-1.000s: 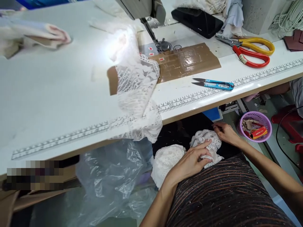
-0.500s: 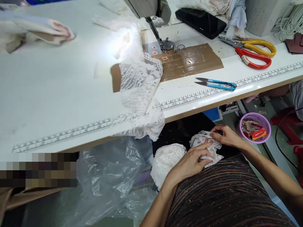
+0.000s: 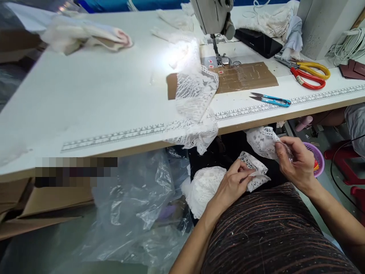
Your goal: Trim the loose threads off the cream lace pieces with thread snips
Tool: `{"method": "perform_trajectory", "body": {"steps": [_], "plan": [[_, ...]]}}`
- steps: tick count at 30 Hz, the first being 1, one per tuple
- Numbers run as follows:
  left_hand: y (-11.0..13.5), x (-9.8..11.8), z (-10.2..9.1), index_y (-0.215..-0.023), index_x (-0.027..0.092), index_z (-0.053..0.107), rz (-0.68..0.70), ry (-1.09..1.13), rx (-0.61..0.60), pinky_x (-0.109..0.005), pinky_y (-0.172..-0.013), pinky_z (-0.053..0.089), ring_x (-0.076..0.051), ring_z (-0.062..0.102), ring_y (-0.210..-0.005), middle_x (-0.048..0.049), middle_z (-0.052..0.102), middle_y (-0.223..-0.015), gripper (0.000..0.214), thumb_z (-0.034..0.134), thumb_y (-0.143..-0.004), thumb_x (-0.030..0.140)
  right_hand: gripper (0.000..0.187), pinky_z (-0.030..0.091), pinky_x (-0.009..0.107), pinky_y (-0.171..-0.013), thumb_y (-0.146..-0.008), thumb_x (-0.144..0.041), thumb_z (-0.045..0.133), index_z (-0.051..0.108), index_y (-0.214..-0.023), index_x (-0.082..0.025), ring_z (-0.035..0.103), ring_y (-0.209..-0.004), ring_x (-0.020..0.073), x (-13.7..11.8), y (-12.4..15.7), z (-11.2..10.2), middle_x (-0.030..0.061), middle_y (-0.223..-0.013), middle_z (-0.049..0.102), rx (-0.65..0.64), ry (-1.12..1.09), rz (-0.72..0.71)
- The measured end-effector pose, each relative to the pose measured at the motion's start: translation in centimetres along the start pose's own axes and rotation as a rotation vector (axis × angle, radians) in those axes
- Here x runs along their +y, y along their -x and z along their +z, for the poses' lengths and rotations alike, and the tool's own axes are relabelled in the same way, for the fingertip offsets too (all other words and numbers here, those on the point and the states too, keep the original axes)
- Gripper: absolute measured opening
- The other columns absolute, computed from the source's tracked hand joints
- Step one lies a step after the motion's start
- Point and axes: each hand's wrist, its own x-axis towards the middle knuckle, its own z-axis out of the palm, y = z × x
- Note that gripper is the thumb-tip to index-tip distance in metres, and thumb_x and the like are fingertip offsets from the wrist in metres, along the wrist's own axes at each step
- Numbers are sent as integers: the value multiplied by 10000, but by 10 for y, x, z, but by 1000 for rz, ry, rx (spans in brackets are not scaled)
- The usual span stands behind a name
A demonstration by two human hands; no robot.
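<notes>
Over my lap, my right hand (image 3: 295,161) pinches a white lace piece (image 3: 262,141) that hangs to the left of its fingers. My left hand (image 3: 234,182) is closed on a second white lace piece (image 3: 255,167), fingertips and thumb pressed together at its edge. Left of that hand a bundle of white lace (image 3: 207,188) rests on my lap. More white lace fabric (image 3: 196,95) lies on the sewing table (image 3: 114,95) and droops over its front edge.
A sewing machine (image 3: 212,17) stands at the back. Blue thread snips (image 3: 270,99), red-and-yellow-handled scissors (image 3: 310,74) and a black phone (image 3: 258,42) lie on the table. Clear plastic (image 3: 137,201) hangs below it. A purple basket (image 3: 321,160) stands on the floor at right.
My hands have come apart. The right has lifted one lace piece up and away, while the left keeps another over the lap. The view has shifted, showing more of the table's left side.
</notes>
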Motion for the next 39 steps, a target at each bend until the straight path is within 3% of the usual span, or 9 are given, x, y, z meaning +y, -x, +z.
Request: {"method": "perform_trajectory", "body": {"steps": [5,11,14,19,23,28,32,35,39], "plan": [[-10,-9,4,-1209,184,633,-32,-27,90,-278,-721,572,-172,709,-776,-31,718,-876,333,655,-904,317,85,535,256,-590,-937,-262,568,612,-992,-214,646,-630,139,1,-4,-6,23,-787,701,-30,-12,115],[-7,-10,1,-912,191,720,119,-144,75,-328,-776,567,-205,717,-867,-82,751,-959,146,586,-943,240,118,554,297,-715,-942,-252,550,658,-963,-210,674,-769,165,10,-4,0,40,-867,719,-101,-94,142],[-7,0,-4,-851,197,745,158,-218,161,-403,-824,556,-259,693,-989,-129,717,-1123,120,642,-902,233,119,549,329,-818,-931,-220,560,661,-993,-209,685,-878,186,13,-5,6,60,-947,721,-103,-138,122],[-4,35,-25,-817,195,693,245,30,118,-318,-773,559,-166,691,-784,-45,720,-839,62,669,-870,172,91,548,274,-722,-922,-220,580,642,-984,-196,671,-784,154,11,-3,19,48,-889,697,-268,-350,154],[-3,48,-49,-803,191,703,122,47,220,-427,-1022,495,-278,582,-1241,-148,592,-1347,30,697,-831,201,186,541,256,-682,-947,-199,531,696,-863,-186,677,-793,148,1,-2,22,67,-897,717,-513,-507,105],[-1,53,-74,-746,194,721,58,243,-29,-513,-1160,365,-345,429,-1422,-106,425,-1566,82,727,-814,241,282,555,267,-722,-901,-89,489,745,-877,-203,685,-874,147,-6,-6,30,72,-993,724,-599,-572,15],[-2,60,-87,-707,212,747,28,196,-109,-594,-1195,268,-384,314,-1482,-24,290,-1645,76,787,-766,240,303,556,279,-752,-887,-78,459,739,-889,-194,681,-882,141,-10,-11,41,72,-1001,722,-653,-654,6],[-4,59,-93,-730,205,737,-1,173,-99,-572,-1161,348,-361,397,-1444,-55,347,-1620,64,766,-785,222,315,553,311,-795,-933,-145,424,723,-846,-189,685,-886,150,-15,-12,44,63,-971,732,-820,-754,50],[-3,49,-93,-782,189,715,-32,243,-59,-459,-1022,514,-267,657,-1174,-129,629,-1368,67,702,-842,216,220,539,353,-849,-951,-265,511,702,-885,-177,681,-897,175,-22,-10,40,65,-933,731,-902,-798,49]]}}
